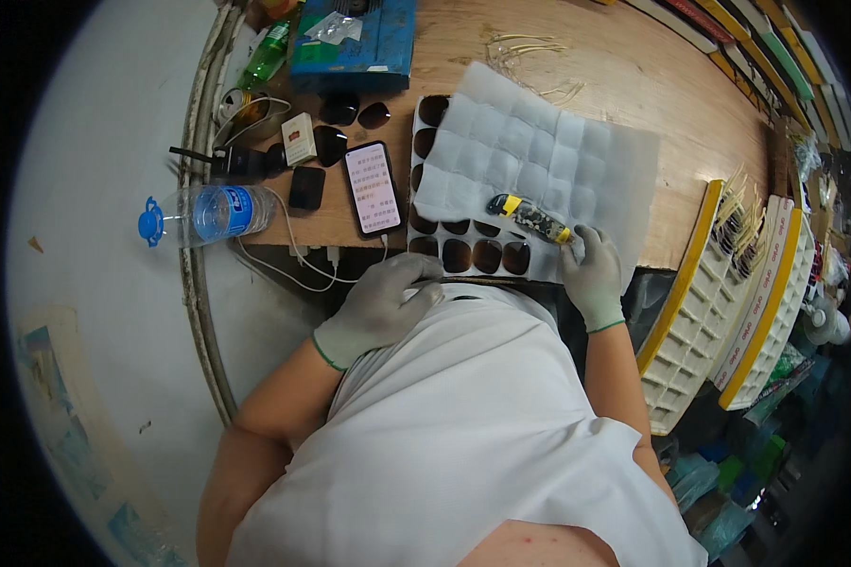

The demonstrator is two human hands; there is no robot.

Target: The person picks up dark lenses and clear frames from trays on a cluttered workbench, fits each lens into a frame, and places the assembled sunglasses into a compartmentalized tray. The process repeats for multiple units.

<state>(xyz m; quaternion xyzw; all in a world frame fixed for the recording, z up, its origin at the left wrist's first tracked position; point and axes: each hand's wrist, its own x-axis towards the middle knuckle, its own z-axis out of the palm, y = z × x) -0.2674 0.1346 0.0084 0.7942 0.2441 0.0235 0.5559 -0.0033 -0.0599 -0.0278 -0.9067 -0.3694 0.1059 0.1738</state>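
Observation:
A white tray of dark brown sunglass lenses lies at the near edge of the wooden table. My left hand, in a pale glove with green trim, curls its fingers at the tray's near left corner. A translucent white dimpled sheet covers most of the tray, leaving the near row and left column of lenses bare. On the sheet rests a black and yellow patterned utility knife, slanting down to the right. My gloved right hand pinches its near end between thumb and finger. The right palm lies over the sheet's edge.
Left of the tray are a lit phone on a cable, loose lenses, a small box and a clear bottle. A blue machine stands behind. Yellow-edged compartment trays lean at right.

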